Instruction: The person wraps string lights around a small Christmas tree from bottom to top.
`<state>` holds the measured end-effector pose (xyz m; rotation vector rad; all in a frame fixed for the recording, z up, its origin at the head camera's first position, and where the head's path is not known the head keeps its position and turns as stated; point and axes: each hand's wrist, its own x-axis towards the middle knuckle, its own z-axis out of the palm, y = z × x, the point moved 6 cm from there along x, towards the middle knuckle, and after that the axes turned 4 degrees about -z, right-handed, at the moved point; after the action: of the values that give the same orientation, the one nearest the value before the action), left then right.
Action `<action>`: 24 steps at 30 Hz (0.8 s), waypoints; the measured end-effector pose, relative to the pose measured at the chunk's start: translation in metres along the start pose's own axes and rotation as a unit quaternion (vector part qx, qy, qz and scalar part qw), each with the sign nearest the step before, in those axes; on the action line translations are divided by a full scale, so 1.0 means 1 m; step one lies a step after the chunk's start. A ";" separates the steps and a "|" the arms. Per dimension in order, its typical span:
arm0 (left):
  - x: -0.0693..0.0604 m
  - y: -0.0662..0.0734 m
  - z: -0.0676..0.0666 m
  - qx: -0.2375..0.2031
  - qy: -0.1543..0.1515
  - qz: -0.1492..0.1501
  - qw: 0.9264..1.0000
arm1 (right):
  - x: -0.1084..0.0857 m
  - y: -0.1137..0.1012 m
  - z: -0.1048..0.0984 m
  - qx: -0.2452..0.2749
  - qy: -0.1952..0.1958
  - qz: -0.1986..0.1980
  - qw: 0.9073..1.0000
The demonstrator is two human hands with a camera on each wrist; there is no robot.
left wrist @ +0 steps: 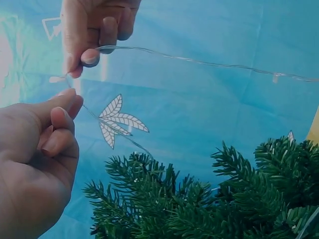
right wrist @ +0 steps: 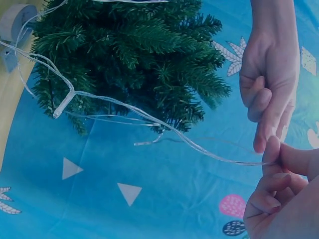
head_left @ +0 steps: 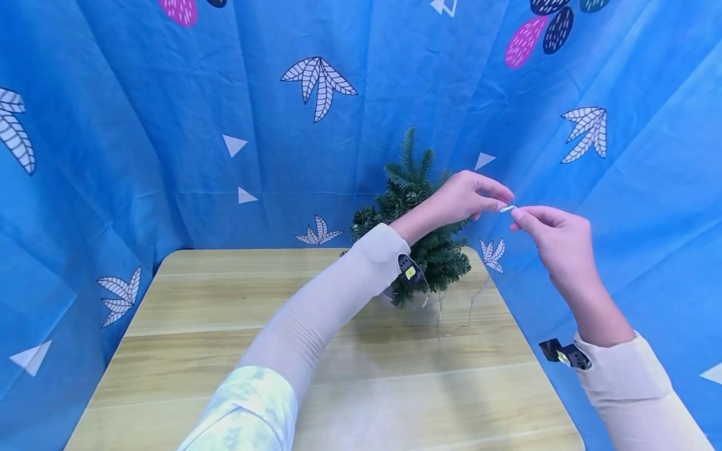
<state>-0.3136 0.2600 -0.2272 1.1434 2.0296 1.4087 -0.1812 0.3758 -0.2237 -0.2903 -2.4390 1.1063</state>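
Observation:
A string of fairy lights (right wrist: 197, 148) on thin clear wire runs between my two hands, beside a small artificial Christmas tree (head_left: 414, 181). My left hand (head_left: 470, 195) reaches past the tree's right side and pinches the wire between thumb and fingertips. Close by, my right hand (head_left: 561, 241) pinches the same string, its thumb and index finger nearly meeting the left fingertips. One small bulb (left wrist: 58, 79) pokes out between the hands. In the right wrist view another bulb (right wrist: 64, 104) dangles from the wire in front of the branches. The tree's lower part is partly covered by my left arm.
The tree stands near the back right of a light wooden table (head_left: 225, 300). Loose wire trails down to the tabletop by its base. A blue patterned curtain (head_left: 197, 125) hangs around the table's back and sides.

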 end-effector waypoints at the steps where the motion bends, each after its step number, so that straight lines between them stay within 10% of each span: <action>1: 0.000 0.000 0.000 0.002 0.002 -0.001 1.000 | 0.000 -0.001 0.000 -0.001 -0.001 -0.001 1.000; 24: 0.022 0.001 -0.019 0.041 0.102 -0.002 0.994 | -0.009 0.015 0.001 0.000 0.000 0.014 1.000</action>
<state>-0.3398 0.2666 -0.2165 1.0650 2.2479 1.5067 -0.1736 0.3818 -0.2387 -0.3259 -2.4407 1.1192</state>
